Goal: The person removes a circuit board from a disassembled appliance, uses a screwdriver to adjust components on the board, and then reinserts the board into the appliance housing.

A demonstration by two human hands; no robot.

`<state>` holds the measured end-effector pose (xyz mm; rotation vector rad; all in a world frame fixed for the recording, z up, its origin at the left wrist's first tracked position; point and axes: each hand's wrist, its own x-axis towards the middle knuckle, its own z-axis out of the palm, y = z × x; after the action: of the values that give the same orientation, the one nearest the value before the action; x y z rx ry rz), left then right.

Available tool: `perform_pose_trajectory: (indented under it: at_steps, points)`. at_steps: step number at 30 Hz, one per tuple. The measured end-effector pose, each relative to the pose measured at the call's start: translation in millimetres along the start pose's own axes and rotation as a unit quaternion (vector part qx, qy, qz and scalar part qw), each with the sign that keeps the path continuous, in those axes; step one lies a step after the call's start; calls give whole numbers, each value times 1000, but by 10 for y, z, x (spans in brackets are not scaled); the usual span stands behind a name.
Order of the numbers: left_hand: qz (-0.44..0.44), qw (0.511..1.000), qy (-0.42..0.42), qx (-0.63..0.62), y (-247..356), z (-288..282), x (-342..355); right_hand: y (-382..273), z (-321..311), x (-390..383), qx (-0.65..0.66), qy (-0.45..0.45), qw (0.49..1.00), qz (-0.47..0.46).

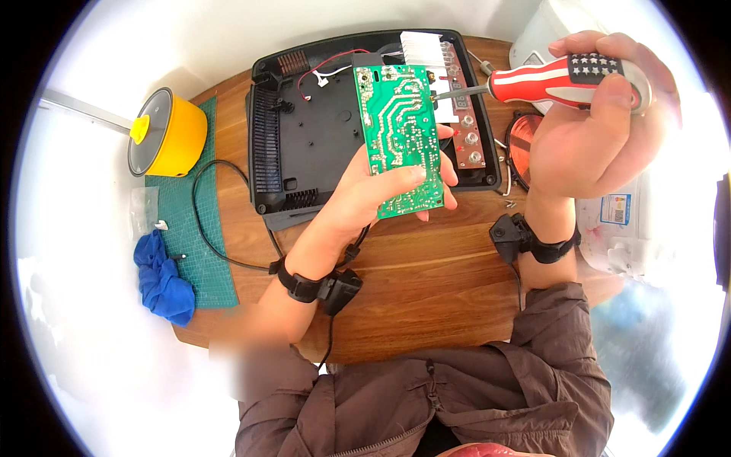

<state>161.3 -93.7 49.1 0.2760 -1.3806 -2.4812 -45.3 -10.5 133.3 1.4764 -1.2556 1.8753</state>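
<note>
My left hand (367, 185) grips a green circuit board (400, 139), solder side up, with the thumb across its lower part and fingertips showing past its right edge. My right hand (594, 137) is wrapped round a screwdriver (563, 81) with a red, white and black star-patterned handle; its metal tip reaches a small part at the board's upper right edge. Beneath the board lies an open black housing (304, 137), with red and white wires, a white finned heatsink (421, 49) and a red button board (469, 148) along its right side.
A yellow pot (168, 133) stands at the left by a green cutting mat (205, 244) with a blue cloth (161, 278). A coil disc (524, 133) and loose screws (510, 204) lie right of the housing on the wooden table (411, 297). A black cable loops on the left.
</note>
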Motion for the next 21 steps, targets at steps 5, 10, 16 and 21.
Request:
perform_pose_trajectory:
  at_steps: [5,10,16,21]
  points:
    - [2,1000,1,11,-36,-32,10,22,214,-64,82,63,994,-41]
    - [5,1000,17,8,-45,-47,-11,-412,564,283,22,97,967,236]
    - [5,999,36,15,-25,-5,2,72,-42,34,-92,-119,988,18]
    - [15,997,54,46,-27,29,-12,-207,312,51,-40,-39,995,83]
